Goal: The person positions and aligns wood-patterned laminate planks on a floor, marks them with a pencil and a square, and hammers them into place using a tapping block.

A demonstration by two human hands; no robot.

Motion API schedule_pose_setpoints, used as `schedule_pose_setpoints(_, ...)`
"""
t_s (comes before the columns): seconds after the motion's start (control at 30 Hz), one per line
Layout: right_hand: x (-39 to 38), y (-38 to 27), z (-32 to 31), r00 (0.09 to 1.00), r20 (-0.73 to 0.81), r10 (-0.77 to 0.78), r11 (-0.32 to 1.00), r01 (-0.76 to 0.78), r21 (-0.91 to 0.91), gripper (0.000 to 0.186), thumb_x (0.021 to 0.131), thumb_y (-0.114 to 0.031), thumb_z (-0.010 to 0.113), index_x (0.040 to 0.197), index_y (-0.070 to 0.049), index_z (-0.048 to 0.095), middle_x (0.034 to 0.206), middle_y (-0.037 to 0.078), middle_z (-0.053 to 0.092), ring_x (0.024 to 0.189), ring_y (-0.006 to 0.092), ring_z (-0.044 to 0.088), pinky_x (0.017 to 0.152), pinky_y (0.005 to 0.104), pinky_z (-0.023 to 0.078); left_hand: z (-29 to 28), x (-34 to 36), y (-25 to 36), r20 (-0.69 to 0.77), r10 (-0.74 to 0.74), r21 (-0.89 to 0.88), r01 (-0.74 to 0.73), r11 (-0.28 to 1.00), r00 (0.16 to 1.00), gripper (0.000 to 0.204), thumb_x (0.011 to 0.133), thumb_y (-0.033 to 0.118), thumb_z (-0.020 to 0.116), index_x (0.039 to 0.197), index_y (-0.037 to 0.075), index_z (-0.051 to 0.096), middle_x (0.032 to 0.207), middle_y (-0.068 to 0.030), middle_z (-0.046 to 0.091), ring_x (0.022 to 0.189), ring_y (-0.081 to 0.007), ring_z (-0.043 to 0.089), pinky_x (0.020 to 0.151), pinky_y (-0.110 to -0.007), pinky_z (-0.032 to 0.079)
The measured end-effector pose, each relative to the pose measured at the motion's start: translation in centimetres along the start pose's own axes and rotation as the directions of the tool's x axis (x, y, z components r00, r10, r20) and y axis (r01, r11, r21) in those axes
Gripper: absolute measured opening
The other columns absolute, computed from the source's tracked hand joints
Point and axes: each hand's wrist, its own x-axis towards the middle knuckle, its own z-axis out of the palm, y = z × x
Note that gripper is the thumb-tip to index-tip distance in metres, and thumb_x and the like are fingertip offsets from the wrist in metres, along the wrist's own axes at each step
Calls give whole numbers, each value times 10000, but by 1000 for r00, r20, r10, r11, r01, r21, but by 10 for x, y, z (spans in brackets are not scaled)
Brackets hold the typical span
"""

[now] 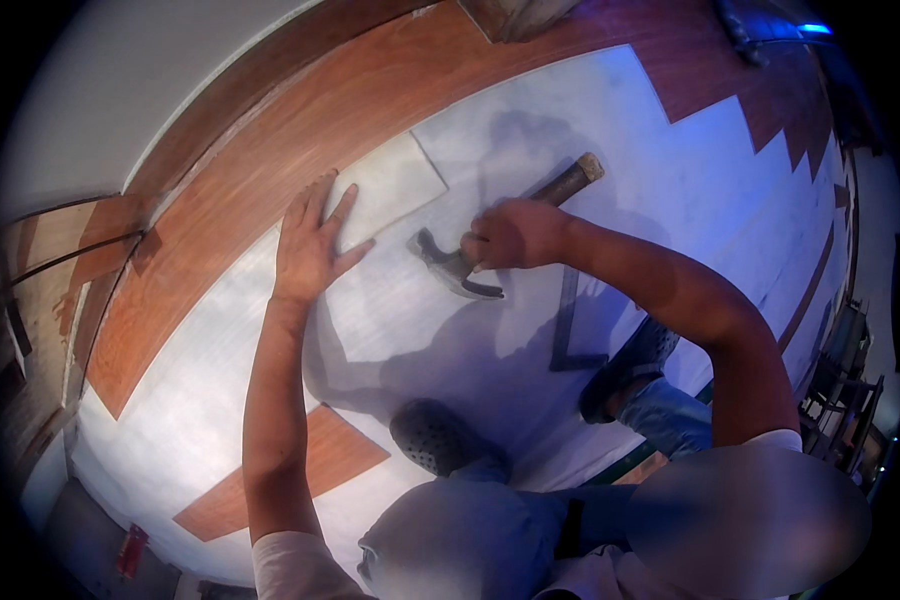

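Observation:
My left hand lies with fingers spread on a pale rectangular piece along the edge of the reddish wood planking, its fingertips reaching the wood. To its right, my right hand is wrapped round the dark handle of a claw hammer, close to the metal head, which is tilted over the white sheet covering the floor.
A dark L-shaped tool lies on the sheet right of centre. A loose wood plank is at lower left. My feet in dark clogs are below. Stepped plank ends are upper right; dark furniture stands far right.

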Motion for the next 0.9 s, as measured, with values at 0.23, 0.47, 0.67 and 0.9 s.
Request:
schedule_pose_setpoints(0.23, 0, 1, 6, 994, -69, 80, 997, -80, 2, 276, 938, -368, 643, 1024, -110, 594, 945, 152, 657, 935, 386, 669, 805, 523, 526, -1, 0, -1, -4, 0, -6, 0, 1000, 1000, 762, 792, 418, 821, 1465, 146, 591, 1609, -146, 406, 1418, -381, 429, 1195, -496, 350)
schedule_pose_setpoints(0.47, 4, 0, 3, 987, -72, 144, 987, -138, 84, 263, 964, -374, 623, 1043, -124, 611, 948, 140, 653, 953, 373, 663, 819, 505, 524, -2, -1, -3, -9, -9, -31, 9, 999, 1000, 755, 785, 409, 829, 1455, 144, 601, 1608, -141, 411, 1418, -376, 429, 1190, -486, 356)
schedule_pose_setpoints(0.67, -2, 19, 19, 966, -245, -80, 991, 49, -128, 331, 940, -392, 652, 1073, -91, 616, 893, 112, 635, 828, 315, 684, 703, 454, 550, 1, 4, 1, -21, 13, -29, -14, 999, 1000, 767, 777, 410, 834, 1459, 148, 598, 1603, -134, 417, 1414, -371, 432, 1185, -478, 361)
schedule_pose_setpoints(0.9, 7, 7, 20, 980, -192, 44, 999, -42, 19, 324, 956, -411, 635, 1097, -120, 646, 962, 117, 651, 877, 357, 664, 763, 509, 531, 5, -5, -6, -1, -11, -55, 11, 998, 1000, 828, 784, 432, 827, 1514, 166, 541, 1614, -160, 397, 1443, -384, 406, 1203, -495, 333)
